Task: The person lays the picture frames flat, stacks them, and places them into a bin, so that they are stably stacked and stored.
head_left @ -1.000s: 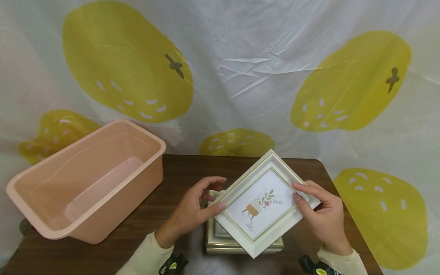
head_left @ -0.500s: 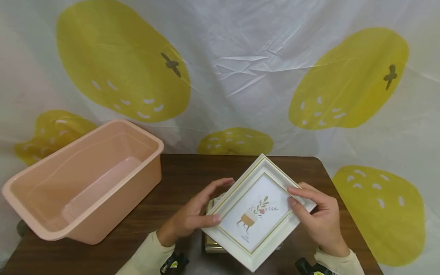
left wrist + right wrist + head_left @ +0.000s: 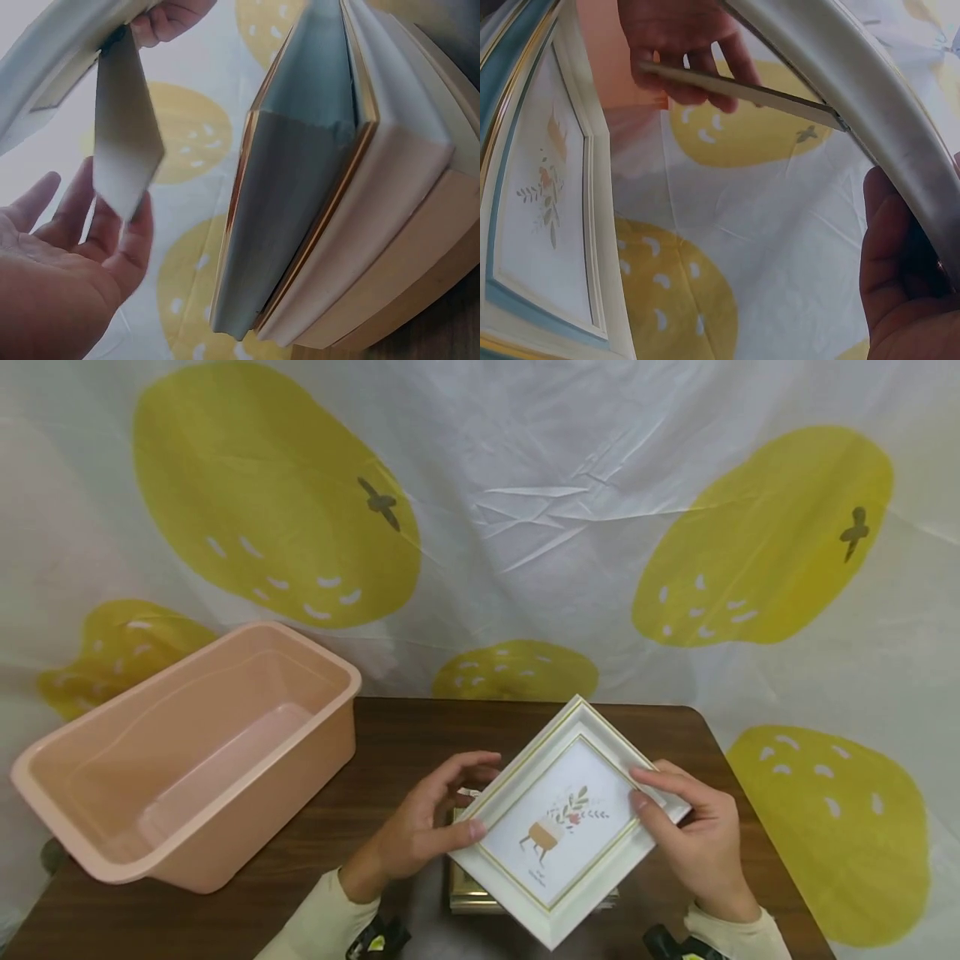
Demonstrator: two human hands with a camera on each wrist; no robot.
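Note:
A white picture frame with thin gold lines and a plant print is held tilted, corner up, above the table. My right hand pinches its right corner, thumb on the front. My left hand has its thumb on the front at the left edge and its fingers behind. In the left wrist view, the easel stand sticks out from the frame's back, and my left fingers bend at its free end. Below lies a stack of several picture frames, mostly hidden in the head view.
An empty-looking pink plastic bin stands at the left of the dark wooden table. Behind hangs a white curtain with yellow fruit prints. The stack's top frame fills the left of the right wrist view.
Both hands have brought the picture frame slightly left and down, so it covers more of the stack. The left thumb now lies further over its edge.

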